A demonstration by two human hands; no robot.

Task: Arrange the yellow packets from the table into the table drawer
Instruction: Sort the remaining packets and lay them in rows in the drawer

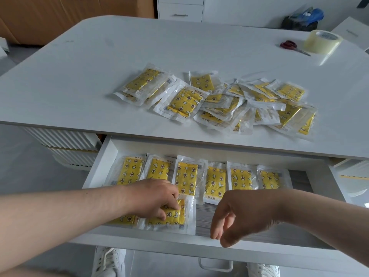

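Left hand (153, 196), 7 o'clock in the drawer (103, 156): bent fingers on a packet (175, 214), probably seating it in the front row. Thumb hidden, so I cannot tell pinch from press. Right hand (237, 212), 5 o'clock: loosely curled, empty. The packet is yellow with a star-and-moon print in a clear wrapper. The pile (219, 100) lies on the table (79, 66), 12 o'clock.
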